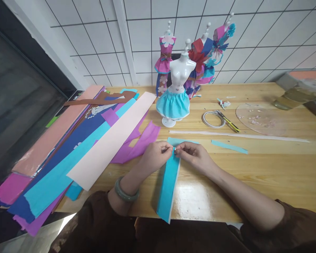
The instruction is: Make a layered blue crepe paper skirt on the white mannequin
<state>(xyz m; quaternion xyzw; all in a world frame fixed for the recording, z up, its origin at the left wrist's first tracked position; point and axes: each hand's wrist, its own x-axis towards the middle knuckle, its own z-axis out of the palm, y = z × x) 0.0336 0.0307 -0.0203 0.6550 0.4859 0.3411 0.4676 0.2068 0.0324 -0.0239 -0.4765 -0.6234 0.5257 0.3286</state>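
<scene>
A long turquoise crepe paper strip (169, 186) with a white edge runs from between my hands down over the table's front edge. My left hand (157, 154) pinches its upper end, and my right hand (193, 154) pinches the same end from the other side. A tiny white bit shows at the right fingertips; what it is I cannot make out. Beyond my fingers a paler turquoise piece (180, 141) lies flat. Behind it stands a small white mannequin (183, 70) wearing a gathered turquoise skirt (173, 105) with a white hem.
Left lie stacked crepe paper sheets, a pale pink strip (116, 140) on top. Right are a narrow white strip (252, 135), a turquoise scrap (229, 146), a tape roll (213, 119), yellow-handled scissors (231, 124) and a clear round dish (260, 119). Several dressed mannequins (165, 52) stand behind.
</scene>
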